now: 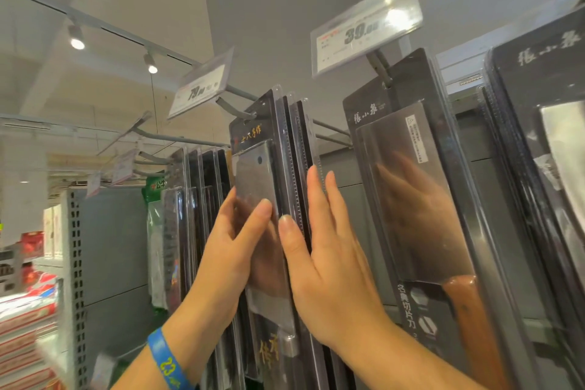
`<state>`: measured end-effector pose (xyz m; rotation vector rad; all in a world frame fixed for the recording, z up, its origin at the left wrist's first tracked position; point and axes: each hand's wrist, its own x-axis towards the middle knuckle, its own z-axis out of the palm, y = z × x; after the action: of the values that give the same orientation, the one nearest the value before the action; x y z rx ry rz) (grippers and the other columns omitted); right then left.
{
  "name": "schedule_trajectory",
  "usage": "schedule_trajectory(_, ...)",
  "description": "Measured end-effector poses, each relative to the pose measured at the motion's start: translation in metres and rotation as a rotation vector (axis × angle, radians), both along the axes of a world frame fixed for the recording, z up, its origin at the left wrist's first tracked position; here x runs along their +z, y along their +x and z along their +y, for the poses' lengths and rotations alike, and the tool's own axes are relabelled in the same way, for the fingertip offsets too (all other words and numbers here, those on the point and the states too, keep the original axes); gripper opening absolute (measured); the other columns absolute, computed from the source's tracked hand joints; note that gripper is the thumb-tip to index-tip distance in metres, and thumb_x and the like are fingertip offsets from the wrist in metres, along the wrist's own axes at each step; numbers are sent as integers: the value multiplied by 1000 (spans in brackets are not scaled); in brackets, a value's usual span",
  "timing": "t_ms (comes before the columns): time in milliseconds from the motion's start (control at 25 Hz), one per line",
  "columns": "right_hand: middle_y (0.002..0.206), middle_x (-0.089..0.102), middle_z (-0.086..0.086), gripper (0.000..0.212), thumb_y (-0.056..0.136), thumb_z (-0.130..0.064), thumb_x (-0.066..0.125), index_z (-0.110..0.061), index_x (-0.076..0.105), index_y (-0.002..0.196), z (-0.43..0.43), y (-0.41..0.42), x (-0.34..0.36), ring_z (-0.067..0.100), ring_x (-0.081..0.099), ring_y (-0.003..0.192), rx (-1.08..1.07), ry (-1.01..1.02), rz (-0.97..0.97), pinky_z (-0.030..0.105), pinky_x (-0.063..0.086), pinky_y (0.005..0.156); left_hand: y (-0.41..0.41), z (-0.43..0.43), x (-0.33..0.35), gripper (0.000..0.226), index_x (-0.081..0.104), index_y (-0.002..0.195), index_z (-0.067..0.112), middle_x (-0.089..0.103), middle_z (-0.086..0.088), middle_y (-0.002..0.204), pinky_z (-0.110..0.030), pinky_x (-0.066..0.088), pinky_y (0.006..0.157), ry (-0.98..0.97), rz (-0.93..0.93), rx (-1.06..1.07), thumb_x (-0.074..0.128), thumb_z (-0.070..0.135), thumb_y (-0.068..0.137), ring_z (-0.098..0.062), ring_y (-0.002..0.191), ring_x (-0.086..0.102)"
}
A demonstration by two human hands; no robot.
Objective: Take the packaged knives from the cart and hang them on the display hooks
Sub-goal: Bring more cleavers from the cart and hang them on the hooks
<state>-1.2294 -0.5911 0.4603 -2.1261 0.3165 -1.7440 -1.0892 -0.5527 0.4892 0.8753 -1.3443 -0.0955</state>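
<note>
Step in hand: you are seating the front knife pack (256, 168) on its display hook (229, 103); the hole at its top looks threaded on, so I judge this to be the settling stage
Where the pack is: at the front of a row of like packs (297, 142) on the same hook, under the 79 price tag (202, 85), hanging roughly upright
Left grip (228, 250): closed on the front knife pack, thumb on its clear face, fingers behind it
Right grip (329, 269): open-handed, fingers straight along the right edge of the row, thumb pressed to the front pack's face
Neighbour: the wooden-handled cleaver pack (421, 187) hangs just beside your right grip, on its own hook
Cart: out of view
Next move calls for: pushing the pack back flush with the row, checking that it hangs square, then releasing both grips gently so it does not swing, and turning to the cart for another
</note>
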Motion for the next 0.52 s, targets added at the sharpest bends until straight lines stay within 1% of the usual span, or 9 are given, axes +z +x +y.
schedule_trajectory(120,158,-30,-36,63,97,-72,21,-69,-22,143,-1,-1,0,0,-6,154,16,8,14,29,13,114,-3,2,0,68,56,126,21,70,9,97,-32,50,84,43,12,3,72,57,71,-8,90,66)
schedule_trajectory(200,157,-33,-35,65,95,-73,20,-69,-25,141,1,-4,0,1,-7,154,26,27,53,31,12,115,-7,7,1,65,54,132,28,70,3,107,-33,53,83,76,19,17,70,56,76,-12,96,67)
schedule_trajectory(280,157,-35,-34,66,95,-72,20,-68,-27,141,1,-7,-3,-2,-10,152,19,48,83,32,9,117,-10,11,-1,74,44,143,25,64,-11,123,-45,51,94,90,51,50,68,53,80,-20,109,65)
schedule_trajectory(320,159,-32,-32,67,95,-71,20,-65,-24,145,3,-9,-7,-4,-10,151,-6,44,75,29,7,117,-11,13,-3,77,40,146,23,56,-17,132,-51,46,100,96,71,65,69,54,81,-27,117,62)
schedule_trajectory(360,163,-23,-29,67,97,-69,22,-59,-15,152,6,-11,-12,-3,-7,152,-53,22,34,23,6,116,-10,13,-6,80,37,148,21,47,-21,140,-56,41,105,103,84,84,70,55,83,-35,124,55)
schedule_trajectory(400,167,-7,-23,67,99,-64,26,-49,0,159,10,-12,-18,-1,2,152,-110,-6,-45,19,7,115,-9,15,-11,82,35,148,18,40,-24,144,-58,37,108,111,89,106,70,56,84,-41,130,45)
schedule_trajectory(440,164,14,-18,66,100,-57,36,-38,18,161,14,-15,-25,1,16,148,-168,-18,-141,16,14,113,-9,15,-17,84,34,148,16,35,-26,145,-60,34,109,128,94,129,68,57,85,-45,132,37)
schedule_trajectory(480,154,32,-15,62,99,-50,46,-29,35,156,17,-17,-35,3,30,140,-197,-5,-230,15,22,110,-9,16,-25,86,33,148,14,32,-29,145,-63,32,109,156,98,151,67,60,84,-48,133,33)
schedule_trajectory(520,142,42,-16,56,97,-43,53,-25,45,150,20,-18,-45,5,40,130,-193,25,-287,18,30,106,-9,17,-34,87,33,147,13,32,-30,145,-65,31,109,186,104,170,65,63,83,-51,132,32)
